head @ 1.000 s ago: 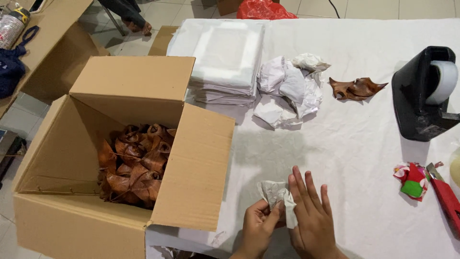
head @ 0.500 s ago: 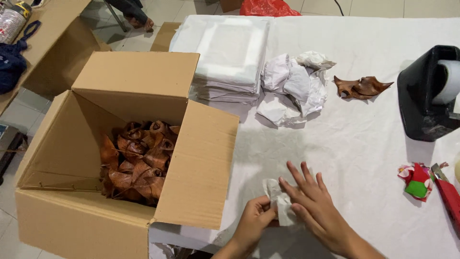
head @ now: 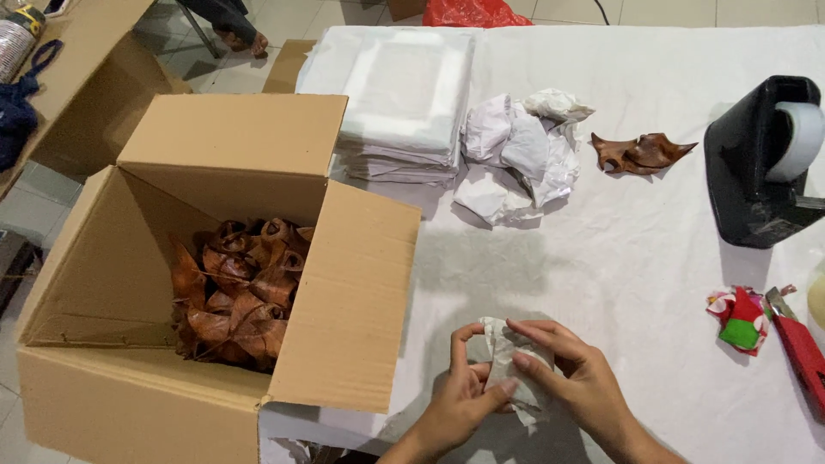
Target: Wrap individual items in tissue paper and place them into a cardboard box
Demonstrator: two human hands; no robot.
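Small white crumpled-paper bundle (head: 514, 368): at the near edge of the white-covered table (head: 619, 249), clamped in your grip, left hand (head: 460, 404) below, right hand (head: 580, 382) over it. Judged light, soft, possibly fragile inside; hold the paper folds. Long axis roughly upright, top pointing away from you.

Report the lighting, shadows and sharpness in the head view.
Head view: soft, even light from overhead, no harsh glare; the white table is bright yet keeps its creases. A faint grey shadow lies beside the cardboard box, and another beneath the left hand and right hand holding the paper bundle. Focus is sharp throughout, with slight wide-angle bending at the edges.
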